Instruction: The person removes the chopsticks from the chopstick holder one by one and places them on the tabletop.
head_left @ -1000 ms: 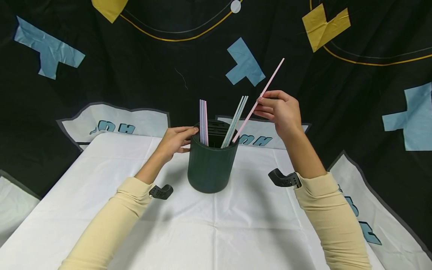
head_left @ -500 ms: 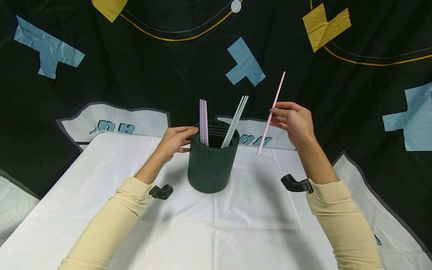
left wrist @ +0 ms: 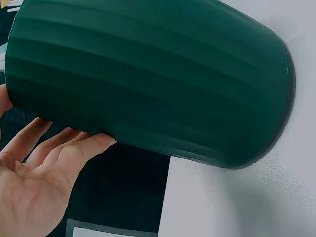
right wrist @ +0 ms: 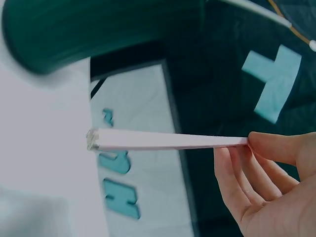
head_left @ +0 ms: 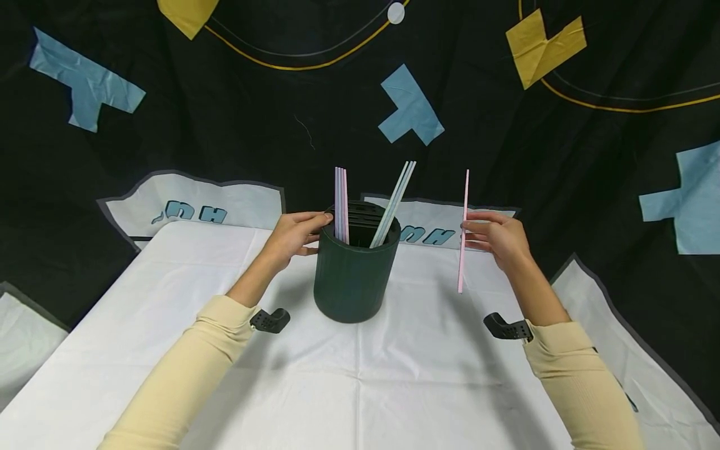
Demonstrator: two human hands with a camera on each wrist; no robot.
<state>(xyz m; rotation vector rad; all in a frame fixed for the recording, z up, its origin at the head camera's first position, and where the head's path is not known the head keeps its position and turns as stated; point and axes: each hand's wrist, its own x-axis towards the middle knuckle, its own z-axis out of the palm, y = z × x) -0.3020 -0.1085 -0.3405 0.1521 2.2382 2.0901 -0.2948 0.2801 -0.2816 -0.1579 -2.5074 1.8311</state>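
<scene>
A dark green utensil holder [head_left: 353, 287] stands upright on the white-covered table, with a slotted black insert partly visible inside. My left hand [head_left: 295, 234] grips its left side near the rim; in the left wrist view several fingers [left wrist: 81, 148] lie along the ribbed outer wall. Lilac and pink chopsticks [head_left: 341, 203] lean in the left part of the holder, pale green chopsticks [head_left: 395, 203] in the right part. To the right of the holder, my right hand [head_left: 500, 240] pinches one pink chopstick [right wrist: 163, 140] between thumb and fingers. It hangs nearly vertical, clear of the holder.
A white cloth [head_left: 292, 400] with fold creases covers the table. Behind it hangs a black backdrop [head_left: 253, 125] with blue and yellow patches. White lettered panels [head_left: 225, 203] run along the table's back edge.
My right hand has moved right and down, bringing the pink chopstick away from the holder's rim. The chopstick has turned from slanted to nearly vertical. My left hand stays on the holder.
</scene>
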